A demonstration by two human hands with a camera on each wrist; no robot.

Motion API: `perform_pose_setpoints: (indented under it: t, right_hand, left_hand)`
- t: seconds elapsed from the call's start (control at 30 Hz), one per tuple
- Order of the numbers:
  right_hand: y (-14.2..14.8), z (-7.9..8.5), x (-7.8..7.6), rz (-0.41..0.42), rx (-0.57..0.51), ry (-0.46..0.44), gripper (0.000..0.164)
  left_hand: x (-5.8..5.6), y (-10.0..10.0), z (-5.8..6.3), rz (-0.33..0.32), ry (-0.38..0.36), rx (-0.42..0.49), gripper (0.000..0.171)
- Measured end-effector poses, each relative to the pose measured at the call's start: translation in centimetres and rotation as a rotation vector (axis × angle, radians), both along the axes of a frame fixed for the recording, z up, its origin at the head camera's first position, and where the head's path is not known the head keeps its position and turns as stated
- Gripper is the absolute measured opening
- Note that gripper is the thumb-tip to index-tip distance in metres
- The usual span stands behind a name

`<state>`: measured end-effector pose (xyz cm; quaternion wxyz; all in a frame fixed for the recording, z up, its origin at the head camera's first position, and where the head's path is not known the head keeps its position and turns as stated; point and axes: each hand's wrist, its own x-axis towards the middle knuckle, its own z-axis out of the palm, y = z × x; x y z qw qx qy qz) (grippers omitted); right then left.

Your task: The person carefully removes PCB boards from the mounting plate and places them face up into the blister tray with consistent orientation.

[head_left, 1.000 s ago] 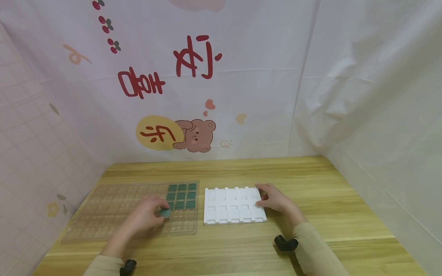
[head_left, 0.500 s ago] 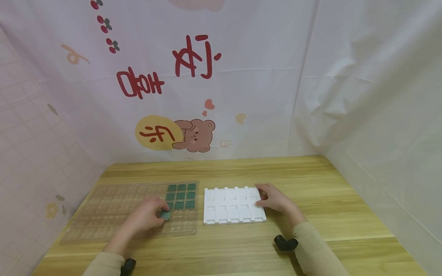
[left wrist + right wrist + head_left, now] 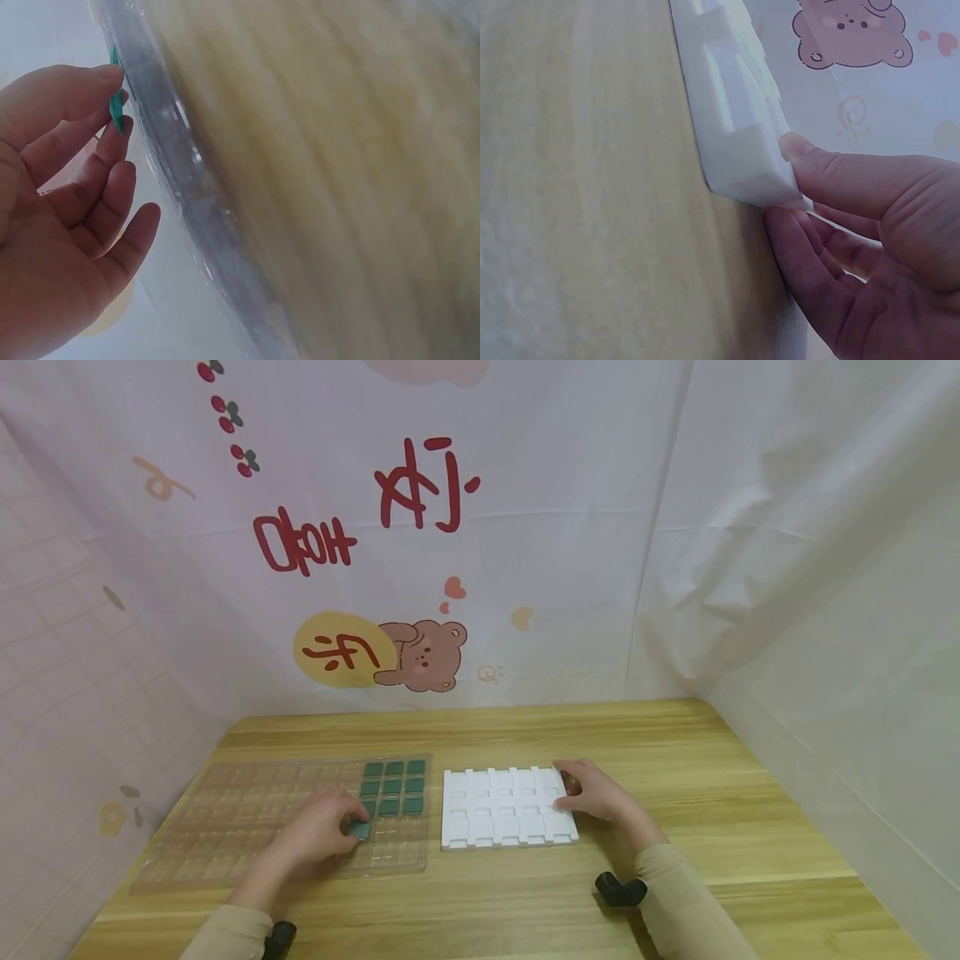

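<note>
Between thumb and fingertips, my left hand [image 3: 321,827] pinches a thin green square chip [image 3: 360,832] over the clear plastic blister tray [image 3: 247,818]. Seen edge-on in the left wrist view, the chip [image 3: 116,101] stands between the thumb and fingers. More green chips [image 3: 392,787] lie in rows in that tray's right part; the left hand partly covers one. My right hand [image 3: 596,792] holds the right edge of a white slotted tray [image 3: 504,803]. In the right wrist view, the thumb rests on top of the white tray [image 3: 742,157] and a finger touches its end.
Both trays lie side by side on a wood-grain table [image 3: 495,902], a narrow gap between them. A printed white curtain [image 3: 562,527] hangs behind the table and along its sides. Black wrist bands [image 3: 621,889] sit at both sleeves.
The pinched green chip has shifted slightly toward the person, and its tilt has changed a little. The right hand and the white tray have stayed in place.
</note>
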<state>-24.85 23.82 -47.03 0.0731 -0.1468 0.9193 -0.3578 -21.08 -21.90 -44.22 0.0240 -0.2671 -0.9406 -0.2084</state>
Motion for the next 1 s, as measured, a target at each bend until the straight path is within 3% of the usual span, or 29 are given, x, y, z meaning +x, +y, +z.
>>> perform_pose_setpoints:
  t: [0.53, 1.0]
  right_hand:
    - [-0.02, -0.03, 0.04, -0.003, 0.0, 0.005, 0.069]
    - [-0.06, -0.19, 0.09, -0.003, 0.004, 0.006, 0.069]
  left_hand:
    - [0.25, 0.38, 0.54, 0.028, -0.028, -0.026, 0.025]
    - [0.23, 0.06, 0.34, 0.025, -0.02, -0.012, 0.025]
